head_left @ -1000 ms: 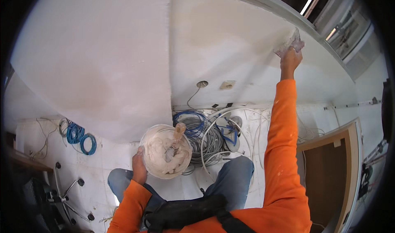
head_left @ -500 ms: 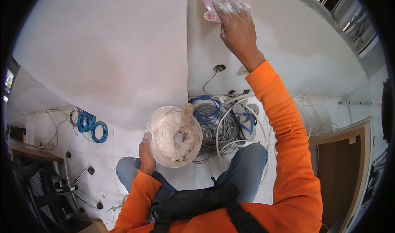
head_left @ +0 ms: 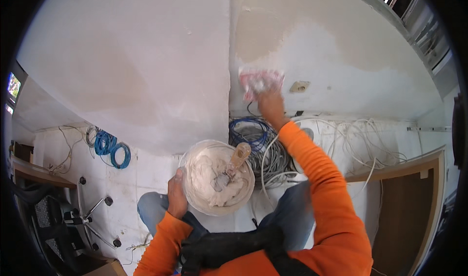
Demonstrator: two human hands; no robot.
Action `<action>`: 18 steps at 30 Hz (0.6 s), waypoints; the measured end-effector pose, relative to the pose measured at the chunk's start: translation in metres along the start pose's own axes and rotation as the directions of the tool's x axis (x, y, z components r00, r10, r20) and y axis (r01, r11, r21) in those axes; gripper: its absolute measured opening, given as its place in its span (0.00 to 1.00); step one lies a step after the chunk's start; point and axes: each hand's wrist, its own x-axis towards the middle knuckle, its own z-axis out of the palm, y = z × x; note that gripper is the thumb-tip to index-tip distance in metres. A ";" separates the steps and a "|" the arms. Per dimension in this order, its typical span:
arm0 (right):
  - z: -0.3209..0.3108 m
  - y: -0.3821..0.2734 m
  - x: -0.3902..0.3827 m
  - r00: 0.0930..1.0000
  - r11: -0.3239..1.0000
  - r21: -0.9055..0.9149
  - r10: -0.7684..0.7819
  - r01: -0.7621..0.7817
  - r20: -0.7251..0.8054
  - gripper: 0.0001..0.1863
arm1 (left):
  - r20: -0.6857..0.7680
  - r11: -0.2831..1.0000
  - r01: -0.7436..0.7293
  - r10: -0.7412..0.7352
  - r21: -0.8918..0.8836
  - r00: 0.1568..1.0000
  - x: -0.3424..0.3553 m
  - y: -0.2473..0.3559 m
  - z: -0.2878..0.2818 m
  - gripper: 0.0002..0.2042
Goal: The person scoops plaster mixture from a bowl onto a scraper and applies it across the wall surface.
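My left hand (head_left: 177, 193) grips the side of a round white bucket (head_left: 191, 204), its fingers partly hidden behind the wall of it. Pale, creamy putty (head_left: 201, 171) fills the bucket, and a putty knife (head_left: 240, 155) with a yellowish handle stands tilted in it. My right hand (head_left: 271, 105), smeared by motion, is closed on a red, putty-smeared spreader (head_left: 248, 79). The spreader lies against the white wall (head_left: 312, 47), right of the vertical corner. Darker damp-looking patches show higher on that wall. An outlet box (head_left: 299, 86) sits just right of the spreader.
Coiled grey cables (head_left: 265, 152) and a blue cable (head_left: 246, 130) lie on the floor beyond the bucket. White cables (head_left: 351, 134) spread to the right, near a wooden frame (head_left: 435, 178). At left are blue coils (head_left: 105, 142) and a wheeled chair (head_left: 51, 217).
My right hand has swept the spreader down the wall, from the top to near the outlet box. The bucket, held by my left hand, appears slightly lower and farther right.
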 end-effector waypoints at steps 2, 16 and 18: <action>-0.072 0.018 0.046 0.989 0.992 -0.124 -0.007 -0.011 -0.148 0.31 | 0.019 1.000 -0.006 0.006 -0.020 1.000 0.001 0.002 0.006 0.28; 0.017 0.001 0.021 0.996 0.991 -0.109 -0.086 0.081 -0.039 0.25 | 0.048 0.987 0.058 -0.051 -0.150 0.998 0.002 0.001 0.009 0.29; 0.033 -0.003 -0.017 0.979 0.999 -0.009 0.038 -0.037 0.199 0.27 | 0.058 0.992 0.034 -0.027 -0.118 0.998 -0.001 0.006 0.015 0.29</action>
